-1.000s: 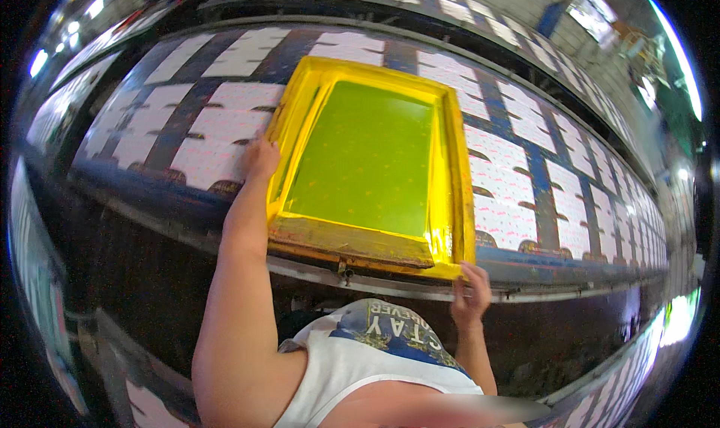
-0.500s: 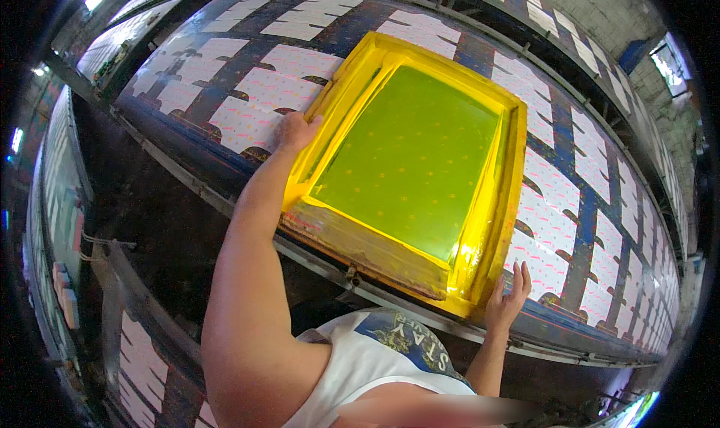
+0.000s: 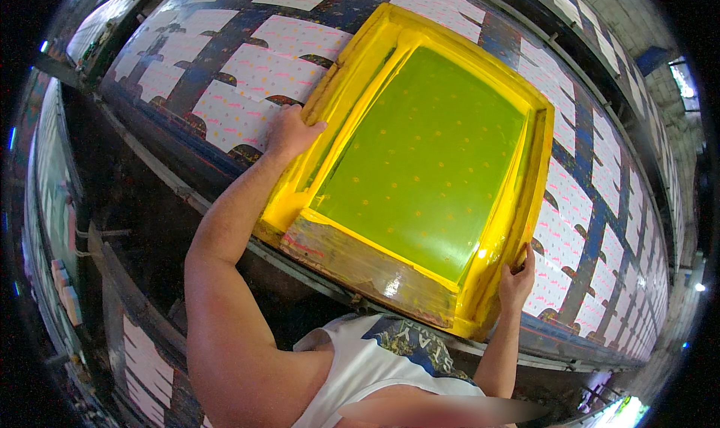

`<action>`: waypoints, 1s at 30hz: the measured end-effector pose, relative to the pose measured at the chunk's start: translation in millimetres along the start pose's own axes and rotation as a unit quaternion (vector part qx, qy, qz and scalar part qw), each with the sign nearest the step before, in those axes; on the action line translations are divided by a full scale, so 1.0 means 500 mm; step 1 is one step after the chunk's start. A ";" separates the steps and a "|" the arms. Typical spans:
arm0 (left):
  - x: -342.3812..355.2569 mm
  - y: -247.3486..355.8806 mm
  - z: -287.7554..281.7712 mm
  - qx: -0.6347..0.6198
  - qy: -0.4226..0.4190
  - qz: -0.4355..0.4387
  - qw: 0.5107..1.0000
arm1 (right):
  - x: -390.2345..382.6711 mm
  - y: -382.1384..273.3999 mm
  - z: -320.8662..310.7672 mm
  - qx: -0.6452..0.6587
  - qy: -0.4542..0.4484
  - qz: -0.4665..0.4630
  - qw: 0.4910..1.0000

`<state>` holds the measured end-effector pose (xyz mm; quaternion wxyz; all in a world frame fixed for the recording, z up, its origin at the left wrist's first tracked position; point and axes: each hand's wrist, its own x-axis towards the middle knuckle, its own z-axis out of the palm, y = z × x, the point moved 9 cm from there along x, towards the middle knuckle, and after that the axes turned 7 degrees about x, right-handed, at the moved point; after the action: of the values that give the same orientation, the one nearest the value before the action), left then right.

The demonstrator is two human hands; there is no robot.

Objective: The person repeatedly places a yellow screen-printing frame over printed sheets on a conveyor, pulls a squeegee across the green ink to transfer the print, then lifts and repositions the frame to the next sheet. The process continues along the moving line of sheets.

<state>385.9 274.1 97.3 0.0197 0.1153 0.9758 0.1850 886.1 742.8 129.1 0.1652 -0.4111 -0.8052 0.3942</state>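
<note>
A large screen printing frame (image 3: 541, 177) with a thick yellow, ink-smeared rim is in front of me, over a long printing table. Its green mesh (image 3: 427, 165) carries small scattered orange marks. My left hand (image 3: 294, 132) is closed on the frame's left side, thumb on top and fingers hidden under the edge. At the right side, close to the near corner, my right hand (image 3: 516, 278) grips the rim, with some fingers hidden behind it. A worn brownish strip (image 3: 375, 274) runs along the frame's near side.
White cut pieces with small pink and orange prints (image 3: 247, 72) lie in rows on the dark table, left, right and beyond the frame. A metal rail (image 3: 176, 188) follows the near edge. Another table with white pieces (image 3: 146, 368) stands at lower left.
My right hand, apart from the frame with fingers spread before, now holds its right edge. The frame appears larger and nearer, its far edge higher in view. My left hand has kept its hold.
</note>
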 end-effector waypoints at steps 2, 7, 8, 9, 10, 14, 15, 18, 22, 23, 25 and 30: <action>-0.001 -0.010 0.004 -0.005 -0.002 0.001 1.000 | 0.009 0.006 -0.002 0.032 -0.002 -0.010 0.999; 0.047 -0.052 0.046 -0.026 -0.076 -0.035 0.996 | 0.017 0.012 -0.026 0.130 0.002 0.008 0.991; 0.059 -0.049 0.043 -0.011 -0.072 -0.016 0.997 | 0.017 -0.017 -0.029 0.124 -0.009 -0.057 0.991; 0.056 -0.041 0.043 -0.007 -0.075 0.011 0.997 | 0.017 -0.038 -0.041 0.133 -0.006 -0.103 0.986; 0.059 -0.028 0.035 -0.026 -0.059 0.037 0.997 | 0.029 -0.043 -0.047 0.012 0.007 -0.104 0.994; 0.031 0.047 0.014 -0.112 -0.018 0.053 0.992 | 0.071 -0.019 -0.101 -0.009 0.036 -0.080 0.996; 0.021 0.075 0.016 -0.097 -0.013 0.054 0.994 | 0.087 -0.009 -0.123 -0.084 0.063 -0.088 0.991; -0.005 0.148 0.035 -0.076 -0.005 0.044 0.996 | 0.104 0.030 -0.192 -0.091 0.070 -0.084 0.990; -0.069 0.210 0.104 -0.160 -0.046 0.006 0.986 | 0.100 0.095 -0.270 -0.089 0.069 -0.056 0.992; -0.081 0.233 0.115 -0.154 -0.039 0.016 0.987 | 0.105 0.117 -0.290 -0.094 0.068 -0.044 0.992; -0.146 0.319 0.137 -0.115 -0.010 0.040 0.992 | 0.110 0.194 -0.375 -0.104 0.085 -0.051 0.990; -0.246 0.482 0.160 -0.125 -0.007 0.029 0.992 | 0.098 0.317 -0.512 -0.080 0.121 -0.066 0.987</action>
<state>564.6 492.3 110.5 0.0355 0.1412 0.9410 0.3055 1091.9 965.0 166.5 0.2539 -0.4141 -0.8332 0.2644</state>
